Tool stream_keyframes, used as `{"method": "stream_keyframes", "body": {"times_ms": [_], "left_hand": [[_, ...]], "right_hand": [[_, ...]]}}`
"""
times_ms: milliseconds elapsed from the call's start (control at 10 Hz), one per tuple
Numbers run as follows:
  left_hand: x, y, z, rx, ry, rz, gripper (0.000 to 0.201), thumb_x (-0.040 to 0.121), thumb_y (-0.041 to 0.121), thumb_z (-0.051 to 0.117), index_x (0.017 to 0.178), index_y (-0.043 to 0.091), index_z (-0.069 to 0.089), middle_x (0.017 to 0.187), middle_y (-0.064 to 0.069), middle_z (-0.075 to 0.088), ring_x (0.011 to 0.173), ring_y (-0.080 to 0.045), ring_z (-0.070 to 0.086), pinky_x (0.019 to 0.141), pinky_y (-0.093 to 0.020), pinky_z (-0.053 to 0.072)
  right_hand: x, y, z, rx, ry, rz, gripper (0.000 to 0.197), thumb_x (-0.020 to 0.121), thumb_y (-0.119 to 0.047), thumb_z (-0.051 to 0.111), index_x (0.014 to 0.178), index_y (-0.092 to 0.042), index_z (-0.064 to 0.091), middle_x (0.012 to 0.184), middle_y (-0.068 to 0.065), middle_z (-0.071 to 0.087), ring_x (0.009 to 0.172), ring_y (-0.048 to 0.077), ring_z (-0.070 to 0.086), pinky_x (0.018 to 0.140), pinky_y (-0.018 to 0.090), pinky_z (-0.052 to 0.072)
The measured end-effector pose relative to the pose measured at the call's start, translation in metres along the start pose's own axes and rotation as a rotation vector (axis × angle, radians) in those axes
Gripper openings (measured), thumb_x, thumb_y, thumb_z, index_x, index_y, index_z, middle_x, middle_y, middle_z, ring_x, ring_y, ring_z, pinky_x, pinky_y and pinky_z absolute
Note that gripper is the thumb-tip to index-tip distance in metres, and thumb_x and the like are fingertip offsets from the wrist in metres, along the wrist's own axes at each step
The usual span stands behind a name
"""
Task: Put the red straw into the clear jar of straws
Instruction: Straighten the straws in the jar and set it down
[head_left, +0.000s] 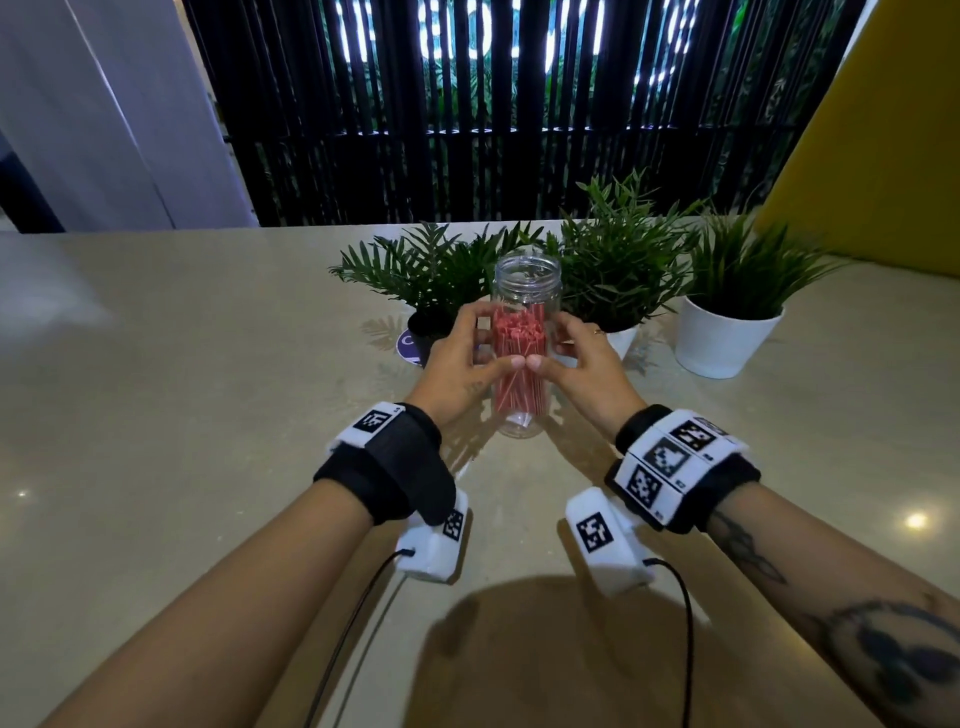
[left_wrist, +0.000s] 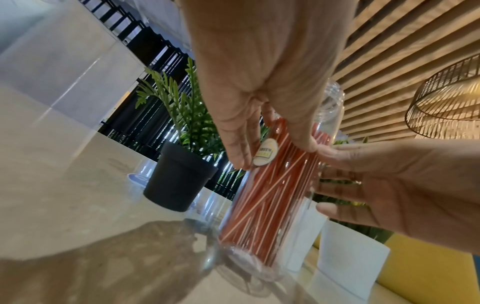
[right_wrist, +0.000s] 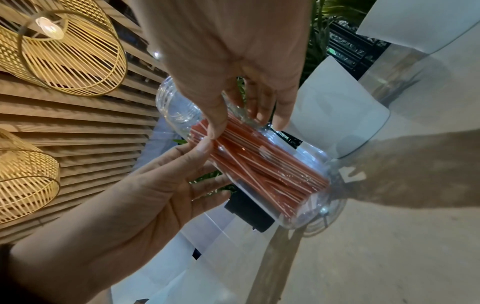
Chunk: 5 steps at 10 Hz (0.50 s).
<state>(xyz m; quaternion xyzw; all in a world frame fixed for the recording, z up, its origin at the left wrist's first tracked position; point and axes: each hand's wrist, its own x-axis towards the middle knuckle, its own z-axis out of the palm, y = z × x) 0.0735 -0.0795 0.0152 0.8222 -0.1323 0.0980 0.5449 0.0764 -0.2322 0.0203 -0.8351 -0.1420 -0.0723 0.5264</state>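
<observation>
A tall clear jar (head_left: 527, 283) stands upright with its mouth uncovered on the beige table (head_left: 156, 415), packed with red straws (head_left: 519, 332). My left hand (head_left: 480, 345) wraps its left side and my right hand (head_left: 563, 348) its right side, thumbs meeting on the near face. In the left wrist view the left hand (left_wrist: 270, 131) has its thumb on the jar (left_wrist: 272, 205) beside an oval sticker (left_wrist: 265, 154). The right wrist view shows the right hand (right_wrist: 244, 123) curled over the jar (right_wrist: 259, 170). I see no straw outside the jar.
Just behind the jar stand three potted plants: a black pot (head_left: 428, 325), a small white pot (head_left: 621, 340) and a larger white pot (head_left: 727, 338). A purple round disc (head_left: 408, 345) lies under the black pot. A yellow panel (head_left: 883, 130) borders the right.
</observation>
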Motion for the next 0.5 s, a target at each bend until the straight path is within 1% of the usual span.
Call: {"method": "stream_keyframes", "body": {"times_ms": [100,200,300,400,500], "left_hand": [[0.0004,-0.0063,0.0035,0.014,0.012,-0.011,0.058,0.080,0.022,0.066,0.128,0.012,0.035,0.108,-0.006,0.059,0.089,-0.005,0.058,0.076,-0.009,0.047],[-0.0023,-0.0103,0.0050,0.007,0.021,-0.004,0.058,0.080,0.024,0.066,0.128,0.013,0.035,0.109,-0.006,0.057,0.095,-0.015,0.057,0.087,-0.027,0.047],[-0.0044,-0.0129,0.0064,-0.009,0.014,-0.020,0.059,0.081,0.022,0.065,0.130,0.015,0.033,0.108,-0.004,0.054,0.095,-0.015,0.056,0.084,-0.023,0.048],[-0.0078,-0.0081,0.0059,0.022,-0.011,-0.048,0.064,0.081,0.022,0.064,0.134,0.017,0.028,0.112,-0.004,0.052,0.102,-0.015,0.052,0.084,-0.018,0.044],[-0.0078,-0.0087,0.0043,0.007,0.001,-0.077,0.072,0.082,0.026,0.063,0.139,0.018,0.020,0.129,-0.010,0.049,0.121,-0.020,0.045,0.101,-0.030,0.037]], "right_hand": [[0.0050,0.0079,0.0044,-0.031,-0.014,0.022,0.051,0.083,-0.019,0.063,0.130,-0.011,0.044,0.130,0.020,0.049,0.123,0.032,0.045,0.102,0.038,0.036],[0.0049,0.0104,0.0051,-0.041,-0.030,0.020,0.053,0.082,-0.019,0.063,0.130,-0.012,0.044,0.131,0.019,0.050,0.123,0.032,0.044,0.105,0.043,0.036],[0.0058,0.0152,0.0060,-0.059,-0.041,0.014,0.057,0.081,-0.019,0.064,0.132,-0.013,0.040,0.132,0.018,0.050,0.125,0.032,0.042,0.106,0.043,0.035],[0.0015,0.0110,0.0048,-0.048,-0.053,0.009,0.058,0.080,-0.017,0.065,0.132,-0.012,0.039,0.133,0.017,0.049,0.126,0.030,0.042,0.102,0.036,0.033],[0.0003,0.0107,0.0018,0.012,-0.047,0.019,0.062,0.080,-0.015,0.065,0.134,-0.008,0.034,0.138,0.015,0.046,0.128,0.027,0.041,0.099,0.031,0.033]]}}
